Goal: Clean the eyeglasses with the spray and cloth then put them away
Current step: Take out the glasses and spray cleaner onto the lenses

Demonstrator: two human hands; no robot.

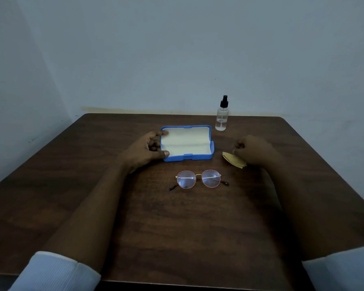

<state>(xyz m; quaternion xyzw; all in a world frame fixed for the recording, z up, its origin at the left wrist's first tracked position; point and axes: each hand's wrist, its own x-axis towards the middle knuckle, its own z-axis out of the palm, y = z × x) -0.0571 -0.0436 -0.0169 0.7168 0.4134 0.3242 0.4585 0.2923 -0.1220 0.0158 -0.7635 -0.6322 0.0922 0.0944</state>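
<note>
On the table [198, 227] between your forearms, the eyeglasses [199, 179] lie folded, apart from both hands. Your left hand [144, 151] grips the open case [189, 158] by its left end. Your right hand [254, 150] curls onto the cloth [234, 161], seemingly pinching it. The spray bottle [221, 116] stands behind, so cleaning looks unstarted.

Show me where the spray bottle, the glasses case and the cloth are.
spray bottle [221, 119], head view, on its clear body.
glasses case [198, 157], head view, on its blue front wall.
cloth [232, 160], head view, on its yellow fold.
</note>
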